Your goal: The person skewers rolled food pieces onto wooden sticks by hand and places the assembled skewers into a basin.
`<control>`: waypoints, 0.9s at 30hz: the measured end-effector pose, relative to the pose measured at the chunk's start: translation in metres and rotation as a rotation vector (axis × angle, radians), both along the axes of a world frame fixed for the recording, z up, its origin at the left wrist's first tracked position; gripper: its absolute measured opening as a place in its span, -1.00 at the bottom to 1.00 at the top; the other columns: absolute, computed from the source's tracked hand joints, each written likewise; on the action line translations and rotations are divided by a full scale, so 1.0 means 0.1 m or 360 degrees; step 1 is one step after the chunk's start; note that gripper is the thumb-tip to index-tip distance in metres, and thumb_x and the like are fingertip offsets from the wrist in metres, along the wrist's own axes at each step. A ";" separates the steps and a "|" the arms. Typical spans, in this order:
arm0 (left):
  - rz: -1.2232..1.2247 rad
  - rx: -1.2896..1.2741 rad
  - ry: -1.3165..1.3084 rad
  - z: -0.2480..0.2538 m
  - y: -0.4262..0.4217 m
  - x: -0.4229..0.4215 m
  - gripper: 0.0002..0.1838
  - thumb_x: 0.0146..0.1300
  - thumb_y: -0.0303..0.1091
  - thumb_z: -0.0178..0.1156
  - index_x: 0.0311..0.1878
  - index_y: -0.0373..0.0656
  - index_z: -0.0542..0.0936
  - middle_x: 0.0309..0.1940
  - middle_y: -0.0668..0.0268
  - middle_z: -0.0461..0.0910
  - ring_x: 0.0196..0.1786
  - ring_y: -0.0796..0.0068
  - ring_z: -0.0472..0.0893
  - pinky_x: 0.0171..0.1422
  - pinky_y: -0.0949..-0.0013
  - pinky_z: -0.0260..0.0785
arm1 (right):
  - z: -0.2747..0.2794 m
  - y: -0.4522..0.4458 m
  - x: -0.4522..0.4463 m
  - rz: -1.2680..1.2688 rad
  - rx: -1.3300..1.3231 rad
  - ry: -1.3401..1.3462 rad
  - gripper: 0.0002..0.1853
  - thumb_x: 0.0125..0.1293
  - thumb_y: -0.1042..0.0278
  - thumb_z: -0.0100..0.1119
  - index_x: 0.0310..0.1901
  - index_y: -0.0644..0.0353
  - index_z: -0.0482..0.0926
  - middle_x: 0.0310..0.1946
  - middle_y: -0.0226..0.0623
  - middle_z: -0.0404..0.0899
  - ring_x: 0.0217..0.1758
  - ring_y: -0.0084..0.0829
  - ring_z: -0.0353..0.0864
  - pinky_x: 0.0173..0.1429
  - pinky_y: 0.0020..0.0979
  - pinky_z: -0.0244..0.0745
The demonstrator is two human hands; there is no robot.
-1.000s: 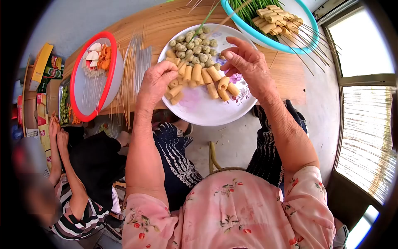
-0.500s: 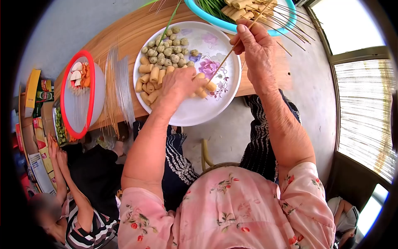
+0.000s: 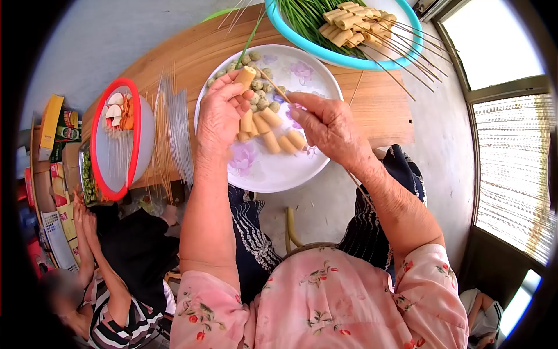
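Note:
My left hand [image 3: 218, 119] pinches a short tan hollow-looking roll [image 3: 248, 74] upright over the plate. A thin bamboo skewer [image 3: 276, 88] is gripped in my right hand [image 3: 331, 125], its tip close to that roll; whether it touches I cannot tell. Beneath both hands lies a round white plate [image 3: 279, 177] with purple flowers. More tan rolls [image 3: 270, 142] are spread over its middle, and my left hand covers part of the pile. Greyish-green speckled balls [image 3: 254, 96] sit behind them on the plate. A long green stem [image 3: 251, 38] leans over the back rim.
A turquoise-rimmed basin [image 3: 349, 61] holds green stalks [image 3: 299, 20] and skewered rolls [image 3: 349, 23]. Loose skewers [image 3: 165, 128] lie left on the wooden table [image 3: 145, 70], beside a red-rimmed basin [image 3: 137, 139] of skewered pieces. Another person [image 3: 122, 291] sits at lower left.
My left hand has lifted a roll from the pile. My right hand has come down and left, bringing the skewer tip towards it. The rolls on the plate have shifted.

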State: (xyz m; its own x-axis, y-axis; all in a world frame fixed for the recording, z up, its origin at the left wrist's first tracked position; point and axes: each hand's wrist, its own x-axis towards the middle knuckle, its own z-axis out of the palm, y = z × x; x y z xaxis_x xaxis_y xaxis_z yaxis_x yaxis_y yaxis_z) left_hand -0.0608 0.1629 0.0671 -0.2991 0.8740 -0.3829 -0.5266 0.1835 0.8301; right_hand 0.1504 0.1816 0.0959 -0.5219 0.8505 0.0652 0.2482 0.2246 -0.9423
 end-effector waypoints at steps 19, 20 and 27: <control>0.0324 0.0118 -0.0223 0.11 0.00 -0.09 -0.83 0.19 -0.51 0.16 -0.14 -0.27 0.50 -0.16 0.15 0.57 -0.15 0.35 0.58 -0.06 0.36 0.51 | -0.01 -0.09 -0.23 0.0176 0.0045 -0.0064 -0.80 0.23 0.46 0.09 -0.12 0.30 0.54 -0.53 0.06 0.52 -0.40 0.00 0.56 -0.31 -0.21 0.44; 0.0327 0.0130 -0.0211 0.12 -0.01 -0.08 -0.81 0.19 -0.51 0.16 -0.12 -0.27 0.48 -0.16 0.14 0.56 -0.16 0.34 0.58 -0.06 0.35 0.51 | -0.01 -0.09 -0.23 0.0176 0.0055 -0.0074 -0.80 0.23 0.46 0.09 -0.13 0.30 0.54 -0.53 0.06 0.52 -0.40 0.00 0.56 -0.32 -0.22 0.44; 0.0299 0.0079 -0.0027 0.15 -0.04 -0.04 -0.66 0.18 -0.53 0.13 0.03 -0.29 0.34 -0.11 0.09 0.53 -0.20 0.30 0.57 -0.09 0.29 0.48 | -0.02 -0.13 -0.27 0.0114 0.0015 -0.0071 -0.82 0.22 0.46 0.10 -0.16 0.29 0.56 -0.55 0.05 0.51 -0.43 0.00 0.56 -0.36 -0.22 0.43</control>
State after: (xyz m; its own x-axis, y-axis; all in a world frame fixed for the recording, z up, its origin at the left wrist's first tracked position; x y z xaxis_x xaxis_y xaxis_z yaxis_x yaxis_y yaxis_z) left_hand -0.0646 0.1591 0.0821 -0.4525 0.8214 -0.3472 -0.5619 0.0397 0.8263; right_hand 0.1231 0.1684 0.0943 -0.5838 0.8105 0.0482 0.2728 0.2517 -0.9285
